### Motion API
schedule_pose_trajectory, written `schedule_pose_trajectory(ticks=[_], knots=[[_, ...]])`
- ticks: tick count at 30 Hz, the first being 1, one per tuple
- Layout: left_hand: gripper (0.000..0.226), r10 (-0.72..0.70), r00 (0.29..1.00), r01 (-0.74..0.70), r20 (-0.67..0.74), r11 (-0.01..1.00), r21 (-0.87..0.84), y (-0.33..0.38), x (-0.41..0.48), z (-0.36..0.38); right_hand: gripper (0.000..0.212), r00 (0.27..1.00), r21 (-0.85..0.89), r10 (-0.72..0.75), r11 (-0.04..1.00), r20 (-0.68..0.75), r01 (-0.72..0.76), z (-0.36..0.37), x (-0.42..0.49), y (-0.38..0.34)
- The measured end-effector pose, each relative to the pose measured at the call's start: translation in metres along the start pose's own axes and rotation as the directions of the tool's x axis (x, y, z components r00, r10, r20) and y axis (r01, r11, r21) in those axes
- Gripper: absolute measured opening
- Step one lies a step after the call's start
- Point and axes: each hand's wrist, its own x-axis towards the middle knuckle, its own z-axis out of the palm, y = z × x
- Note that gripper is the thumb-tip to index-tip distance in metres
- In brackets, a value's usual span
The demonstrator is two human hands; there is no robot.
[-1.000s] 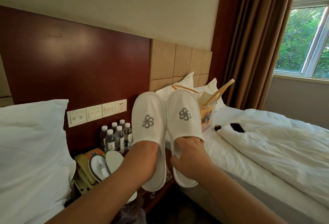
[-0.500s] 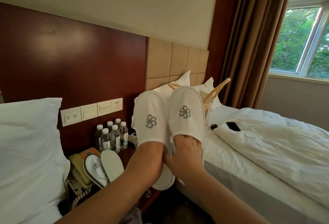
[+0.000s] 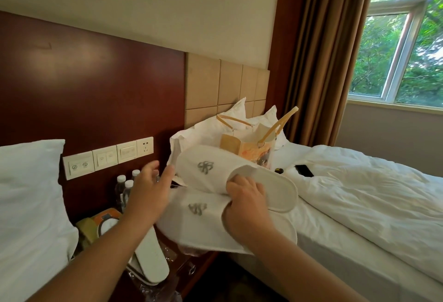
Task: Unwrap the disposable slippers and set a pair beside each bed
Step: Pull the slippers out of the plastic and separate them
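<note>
The right hand point(image 3: 244, 208) grips a pair of white cloth disposable slippers with grey pinwheel logos point(image 3: 206, 181). Its fingers curl into the opening of the upper slipper, and the two are stacked with toes pointing left. The pair hangs in the air above the gap between the dark wooden bedside desk point(image 3: 203, 265) and the white-sheeted right bed point(image 3: 359, 217), and does not rest on the floor. The left hand point(image 3: 148, 189) is loose with fingers spread and holds nothing; its thumb is just beside the upper slipper's toe.

The held pair carries no wrapper, so its unwrapping looks done, but it is not yet set down. A second pair of white slippers point(image 3: 149, 253) lies on the desk, one sole up and the other partly hidden behind the left forearm. It sits on crumpled clear plastic film point(image 3: 172, 253), probably the spent wrapping. Whether that pair is fully bare cannot be told.

Hardly any floor shows, and no slippers are seen on it. I judge the task roughly half done: the unwrapping is largely finished and both placements remain. One pair belongs beside the right bed, the other beside the left bed, whose plump white pillow point(image 3: 28, 205) fills the left edge.
</note>
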Motion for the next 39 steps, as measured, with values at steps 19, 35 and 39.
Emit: schedule_pose_trajectory(ticks=[19, 35, 39], knots=[[0.052, -0.225, 0.943, 0.205, 0.244, 0.973, 0.105, -0.029, 0.010, 0.013, 0.009, 0.955, 0.484, 0.286, 0.825, 0.085, -0.290, -0.007, 0.000, 0.001], [0.038, -0.073, 0.989, 0.086, 0.129, 0.991, -0.105, -0.041, -0.016, 0.039, 0.052, 0.881, 0.017, 0.381, 0.916, 0.280, -0.401, -0.033, 0.004, 0.015], [0.029, -0.083, 0.988, 0.104, 0.133, 0.981, -0.161, -0.047, -0.020, 0.039, 0.055, 0.685, 0.182, 0.396, 0.772, 0.612, -0.609, -0.055, 0.009, 0.014]])
